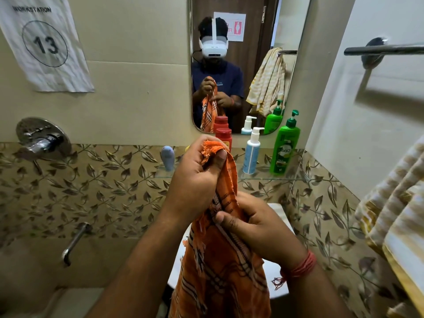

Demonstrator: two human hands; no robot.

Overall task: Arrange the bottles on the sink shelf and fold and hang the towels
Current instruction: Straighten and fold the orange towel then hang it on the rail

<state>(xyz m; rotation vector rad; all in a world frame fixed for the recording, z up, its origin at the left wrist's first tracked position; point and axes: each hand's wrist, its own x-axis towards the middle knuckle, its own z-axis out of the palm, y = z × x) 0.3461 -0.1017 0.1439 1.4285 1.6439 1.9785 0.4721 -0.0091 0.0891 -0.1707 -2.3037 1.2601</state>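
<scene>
Both hands grip the orange towel, which hangs lengthwise over the sink: the left hand pinches its frayed top corner up high, the right hand pinches the same edge lower, nearer the bare rail up right.

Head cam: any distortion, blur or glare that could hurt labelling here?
Head view: wide-angle bending curves the mirror edges and tilts the walls; towel bar and striped towel at right are smeared; the tap shows small glints; both hands and the orange towel are sharp and evenly lit.
</scene>
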